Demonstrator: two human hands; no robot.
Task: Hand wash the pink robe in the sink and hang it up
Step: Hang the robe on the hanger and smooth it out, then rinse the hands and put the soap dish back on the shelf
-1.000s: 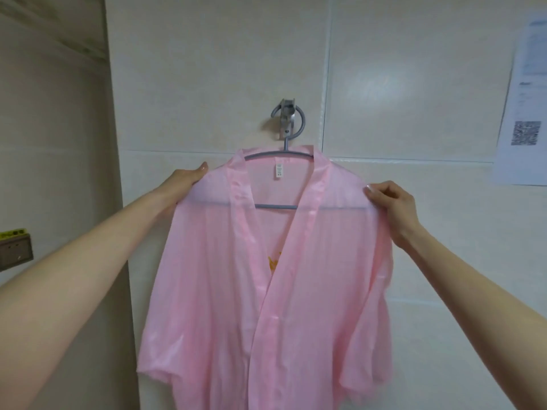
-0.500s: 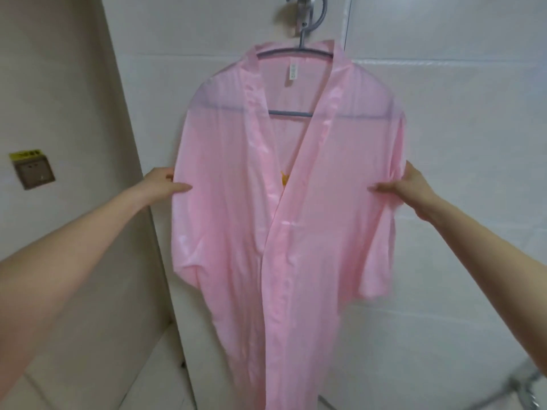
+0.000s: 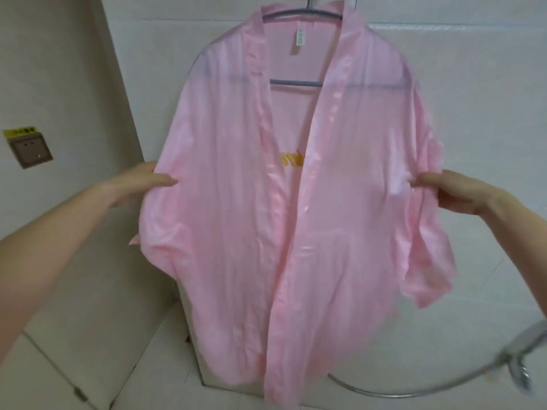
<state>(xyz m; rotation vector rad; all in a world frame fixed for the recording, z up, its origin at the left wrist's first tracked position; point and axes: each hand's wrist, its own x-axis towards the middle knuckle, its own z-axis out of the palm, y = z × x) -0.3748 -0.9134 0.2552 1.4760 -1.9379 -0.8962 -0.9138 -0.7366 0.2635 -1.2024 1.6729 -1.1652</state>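
The thin pink robe (image 3: 225, 179) hangs open-fronted on a grey hanger (image 3: 296, 82) against the white tiled wall; the hanger's hook runs out of the top of the view. Yellow print shows inside at the chest. My left hand (image 3: 139, 184) pinches the robe's left sleeve edge at mid height. My right hand (image 3: 461, 193) pinches the right sleeve edge at about the same height. Both sleeves are drawn outward, away from the wall.
A wall socket (image 3: 29, 149) with a yellow label sits on the beige side wall at left. A metal shower hose (image 3: 414, 392) loops at the lower right below a chrome fitting (image 3: 521, 371). Tiled floor shows at the lower left.
Both hands slid down from the robe's shoulders to its sleeve edges and now pull them outward. The view tilted downward, so the wall hook left the frame.
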